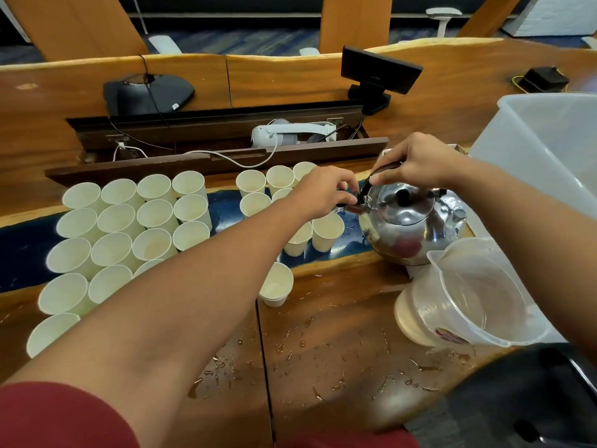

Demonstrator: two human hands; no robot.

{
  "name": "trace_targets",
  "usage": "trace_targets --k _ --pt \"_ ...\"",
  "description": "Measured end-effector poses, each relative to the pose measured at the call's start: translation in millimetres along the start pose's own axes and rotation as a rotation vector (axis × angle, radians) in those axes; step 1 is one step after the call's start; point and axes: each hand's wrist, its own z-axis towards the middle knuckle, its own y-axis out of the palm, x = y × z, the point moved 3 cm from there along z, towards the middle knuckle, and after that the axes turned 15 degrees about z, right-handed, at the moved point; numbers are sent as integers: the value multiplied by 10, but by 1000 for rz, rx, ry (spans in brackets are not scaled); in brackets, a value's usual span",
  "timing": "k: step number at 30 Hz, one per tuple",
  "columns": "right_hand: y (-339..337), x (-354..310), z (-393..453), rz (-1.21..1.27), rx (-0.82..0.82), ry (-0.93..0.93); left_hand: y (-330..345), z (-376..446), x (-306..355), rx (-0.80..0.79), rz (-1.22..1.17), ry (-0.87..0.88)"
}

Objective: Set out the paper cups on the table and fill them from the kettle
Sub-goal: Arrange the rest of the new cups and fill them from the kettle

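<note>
A shiny metal kettle (pixel 412 226) stands on the wooden table (pixel 339 350) at the right. My right hand (pixel 416 163) grips its dark handle from above. My left hand (pixel 323 192) pinches the small part at the kettle's spout, on its left side. Several white paper cups (pixel 129 221) stand upright in rows on the left, and several more (pixel 258 185) sit behind my left arm. A short stack of cups (pixel 276 284) stands alone near the middle. Some cups hold a little liquid.
A clear plastic jug (pixel 468 295) holding some water stands in front of the kettle. A large translucent bin (pixel 549 147) is at the right. Water drops (pixel 307 360) spot the near tabletop. A cable trough (pixel 210 140) with a white device runs behind the cups.
</note>
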Motion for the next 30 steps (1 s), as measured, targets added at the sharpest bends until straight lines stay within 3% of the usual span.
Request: trace_targets --k 9,21,25,30 --pt "-37 -81 -130 140 93 -33 -183 -83 41 106 66 28" --pt "-147 -766 -584 247 205 -256 -981 -695 205 249 84 129" --pt "-98 -960 -793 308 120 -296 -1157 -1040 307 191 163 170" --pt "109 -1098 -1065 376 -25 -303 -1237 -1517 426 -1 193 195"
